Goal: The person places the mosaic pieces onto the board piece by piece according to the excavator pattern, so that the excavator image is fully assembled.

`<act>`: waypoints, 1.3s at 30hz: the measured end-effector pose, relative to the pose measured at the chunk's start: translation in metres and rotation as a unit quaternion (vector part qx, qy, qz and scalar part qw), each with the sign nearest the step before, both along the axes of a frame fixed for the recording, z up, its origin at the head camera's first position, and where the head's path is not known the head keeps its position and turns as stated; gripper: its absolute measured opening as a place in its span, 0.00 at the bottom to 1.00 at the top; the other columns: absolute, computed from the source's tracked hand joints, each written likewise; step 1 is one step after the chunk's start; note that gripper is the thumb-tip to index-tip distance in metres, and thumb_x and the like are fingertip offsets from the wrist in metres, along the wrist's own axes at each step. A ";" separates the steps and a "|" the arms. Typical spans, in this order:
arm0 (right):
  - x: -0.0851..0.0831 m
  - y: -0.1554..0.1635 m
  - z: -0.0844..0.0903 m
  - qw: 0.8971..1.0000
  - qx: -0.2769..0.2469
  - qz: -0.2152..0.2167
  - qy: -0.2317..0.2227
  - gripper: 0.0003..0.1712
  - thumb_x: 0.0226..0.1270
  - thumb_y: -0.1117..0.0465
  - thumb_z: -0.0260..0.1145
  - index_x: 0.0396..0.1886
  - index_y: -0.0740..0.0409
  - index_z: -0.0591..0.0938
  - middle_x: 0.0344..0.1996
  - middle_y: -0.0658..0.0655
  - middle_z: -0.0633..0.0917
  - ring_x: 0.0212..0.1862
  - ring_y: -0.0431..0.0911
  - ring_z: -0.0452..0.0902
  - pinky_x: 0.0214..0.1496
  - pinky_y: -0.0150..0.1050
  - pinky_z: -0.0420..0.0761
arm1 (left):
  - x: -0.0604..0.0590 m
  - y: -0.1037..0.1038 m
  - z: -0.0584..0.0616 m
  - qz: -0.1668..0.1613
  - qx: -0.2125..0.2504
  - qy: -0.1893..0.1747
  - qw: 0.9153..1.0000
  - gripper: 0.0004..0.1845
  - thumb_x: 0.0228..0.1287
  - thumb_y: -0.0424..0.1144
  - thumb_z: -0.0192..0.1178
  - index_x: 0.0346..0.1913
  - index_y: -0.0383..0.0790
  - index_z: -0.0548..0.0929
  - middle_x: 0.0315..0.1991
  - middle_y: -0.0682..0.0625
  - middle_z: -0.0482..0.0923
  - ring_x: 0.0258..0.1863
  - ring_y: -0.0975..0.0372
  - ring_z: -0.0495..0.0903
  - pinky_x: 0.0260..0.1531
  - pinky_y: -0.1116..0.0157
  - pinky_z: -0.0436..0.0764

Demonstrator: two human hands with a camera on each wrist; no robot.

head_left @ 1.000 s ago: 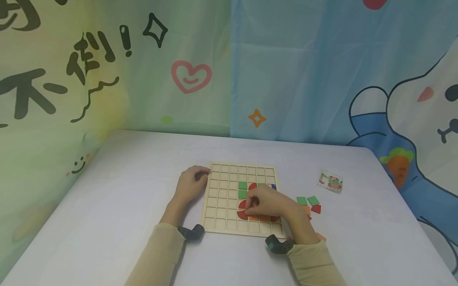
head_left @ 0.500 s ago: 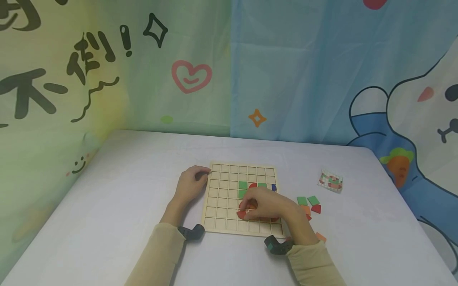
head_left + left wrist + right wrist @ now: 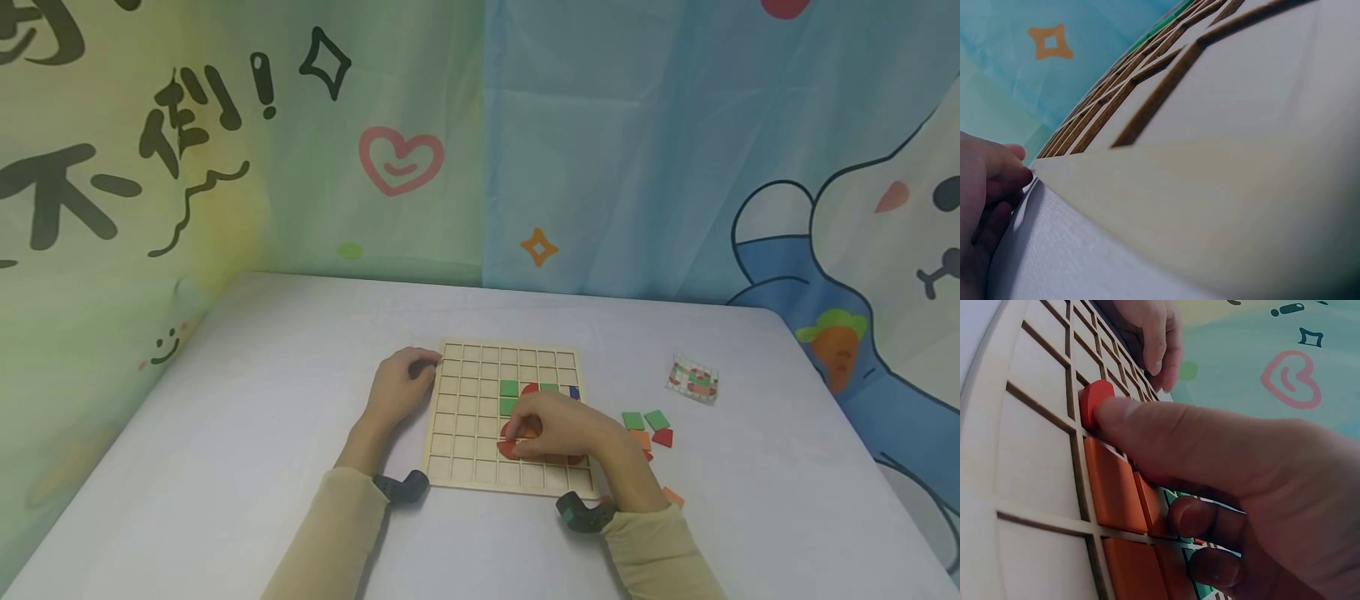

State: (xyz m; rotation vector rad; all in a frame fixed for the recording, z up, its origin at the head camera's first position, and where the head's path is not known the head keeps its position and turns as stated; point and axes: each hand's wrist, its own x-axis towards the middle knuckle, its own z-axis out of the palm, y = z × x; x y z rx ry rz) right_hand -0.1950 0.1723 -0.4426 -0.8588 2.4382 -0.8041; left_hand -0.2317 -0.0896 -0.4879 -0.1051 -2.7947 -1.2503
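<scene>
Where the right grip (image 3: 562, 423) lies over the gridded board (image 3: 465, 417), its thumb and bent index finger pinch 1 red piece (image 3: 1093, 403). State: grasping that piece, which is at a cell just left of the palm; whether it is fully seated cannot be told.

Gridded board, pale, 1: beneath the right grip, and to the right of the left grip (image 3: 401, 383).

Left grip: released, fingers loosely bent, fingertips touching the board's far left corner.

Orange tile (image 3: 1116, 487), 1: in the cell directly right of the pinched piece, under the right grip.

Green squares (image 3: 509, 389), 2: in adjoining cells, just beyond the right grip's fingers.

Red tile (image 3: 529, 388), green tile (image 3: 549, 388) and blue tile (image 3: 574, 392), 1 each: on the board beyond the right grip's knuckles, left to right, all partly hidden.

Loose pieces on the white worktop (image 3: 300, 375), right of the right grip: 2 loose green tiles (image 3: 633, 421); 1 red wedge (image 3: 663, 437) beside them; 1 loose orange tile (image 3: 639, 440), partly hidden by the wrist.

Patterned card (image 3: 693, 380), small, 1: farther right and beyond the right grip, well apart from it.

Dark wrist device (image 3: 402, 488), 1 of 2: behind the left grip; its pair (image 3: 583, 514) behind the right.
</scene>
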 end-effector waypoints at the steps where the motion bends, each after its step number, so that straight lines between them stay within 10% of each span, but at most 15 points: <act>1: 0.000 0.000 0.000 1.000 -0.003 0.001 -0.003 0.07 0.53 0.56 0.74 0.33 0.45 0.85 0.31 0.41 0.82 0.33 0.39 0.73 0.35 0.31 0.75 | 0.000 0.000 0.000 0.000 0.000 0.000 1.000 0.13 0.66 0.40 0.54 0.50 0.46 0.82 0.56 0.48 0.79 0.65 0.54 0.71 0.69 0.52 0.65; 39: 0.004 -0.004 0.003 0.999 0.039 -0.023 -0.005 0.09 0.51 0.57 0.74 0.27 0.47 0.80 0.21 0.44 0.75 0.27 0.37 0.70 0.27 0.31 0.73 | 0.001 0.000 0.001 0.003 -0.004 -0.003 1.000 0.13 0.66 0.41 0.54 0.51 0.46 0.82 0.56 0.48 0.79 0.65 0.55 0.71 0.69 0.53 0.66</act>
